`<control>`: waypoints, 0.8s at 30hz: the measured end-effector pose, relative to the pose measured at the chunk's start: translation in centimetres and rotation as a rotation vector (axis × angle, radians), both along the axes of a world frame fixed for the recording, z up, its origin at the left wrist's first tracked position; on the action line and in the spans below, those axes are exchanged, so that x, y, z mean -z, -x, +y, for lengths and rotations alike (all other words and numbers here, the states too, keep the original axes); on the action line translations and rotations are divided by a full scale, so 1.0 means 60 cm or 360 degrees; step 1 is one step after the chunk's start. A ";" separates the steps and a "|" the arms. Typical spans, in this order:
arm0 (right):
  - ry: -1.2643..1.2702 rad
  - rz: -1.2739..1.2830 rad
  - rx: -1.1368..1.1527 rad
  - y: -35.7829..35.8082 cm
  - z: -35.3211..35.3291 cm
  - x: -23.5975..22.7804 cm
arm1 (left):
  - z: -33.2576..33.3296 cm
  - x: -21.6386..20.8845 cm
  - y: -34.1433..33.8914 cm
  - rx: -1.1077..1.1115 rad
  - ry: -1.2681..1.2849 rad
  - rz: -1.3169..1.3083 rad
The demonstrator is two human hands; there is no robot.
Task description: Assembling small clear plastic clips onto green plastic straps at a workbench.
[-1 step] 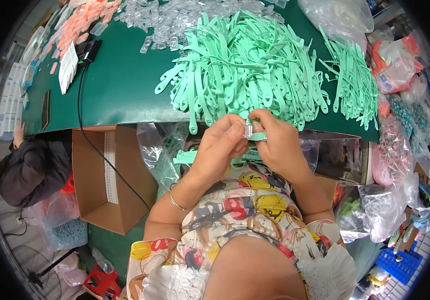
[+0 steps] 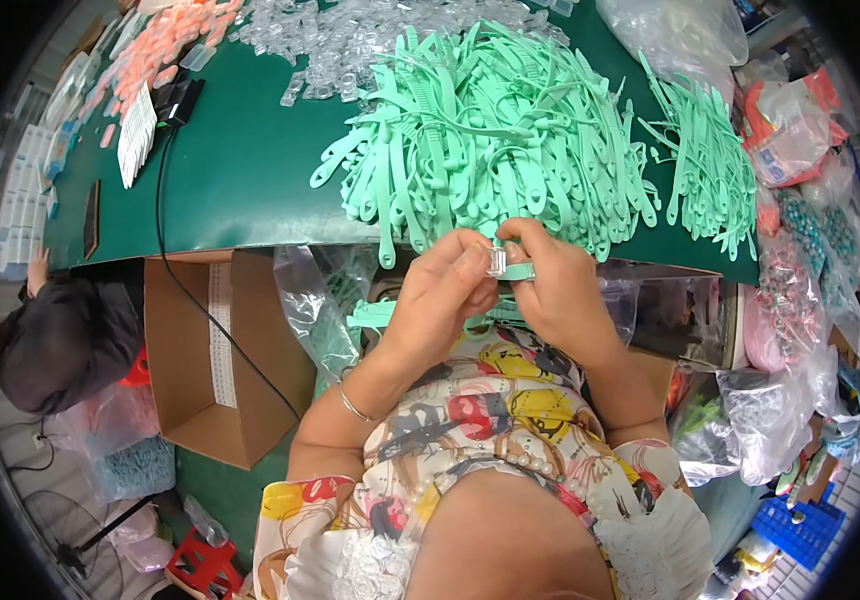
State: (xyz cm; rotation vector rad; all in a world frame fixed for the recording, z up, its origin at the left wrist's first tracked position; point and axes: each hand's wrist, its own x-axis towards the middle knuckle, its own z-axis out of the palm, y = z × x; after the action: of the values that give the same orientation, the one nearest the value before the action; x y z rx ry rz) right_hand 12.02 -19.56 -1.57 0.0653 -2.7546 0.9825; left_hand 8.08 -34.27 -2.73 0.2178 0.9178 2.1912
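Close to the table's front edge, my left hand (image 2: 440,292) is closed, thumb and fingers pinching a small clear plastic buckle (image 2: 497,262). My right hand (image 2: 560,285) grips a mint-green plastic strap (image 2: 520,271) right beside it. The strap's end meets the buckle; how far it goes in is hidden by my fingers. Just beyond both hands a large heap of the same green straps (image 2: 490,140) covers the table. More green straps (image 2: 372,315) lie below the edge, partly behind my left wrist.
Clear buckles (image 2: 320,50) are piled at the back, coral-coloured pieces (image 2: 185,35) at the far left. A smaller strap pile (image 2: 705,160) lies to the right. A black cable (image 2: 162,200) hangs over the edge by an open cardboard box (image 2: 185,400). Another person (image 2: 70,335) is at the left.
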 end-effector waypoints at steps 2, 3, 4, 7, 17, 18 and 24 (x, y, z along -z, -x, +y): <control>0.0073 -0.0069 0.0061 0.001 -0.002 -0.001 | 0.001 0.004 -0.004 0.0013 -0.0021 -0.0043; 0.0075 -0.0068 0.0065 0.001 -0.004 0.001 | 0.002 0.005 -0.006 0.0029 -0.0042 -0.0086; 0.0182 -0.0041 0.0087 0.002 -0.005 0.003 | 0.003 0.004 -0.008 0.0032 -0.0040 -0.0086; 0.0304 -0.0012 0.0108 0.002 -0.007 0.008 | 0.006 0.002 -0.014 0.0055 -0.0068 -0.0212; 0.0175 -0.0010 0.0060 0.002 -0.007 0.005 | 0.014 0.003 -0.019 0.0061 -0.0203 -0.0204; 0.0175 -0.0011 0.0067 0.002 -0.007 0.001 | 0.014 0.004 -0.020 0.0053 -0.0152 -0.0183; 0.0206 0.0032 -0.0044 0.008 -0.005 -0.005 | 0.014 0.012 -0.017 -0.0013 0.0101 -0.0001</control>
State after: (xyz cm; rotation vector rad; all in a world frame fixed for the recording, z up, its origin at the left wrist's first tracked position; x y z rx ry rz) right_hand 11.55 -19.86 -1.29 0.0920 -2.6712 1.1582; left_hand 9.10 -33.45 -3.47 0.1831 0.9877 2.1661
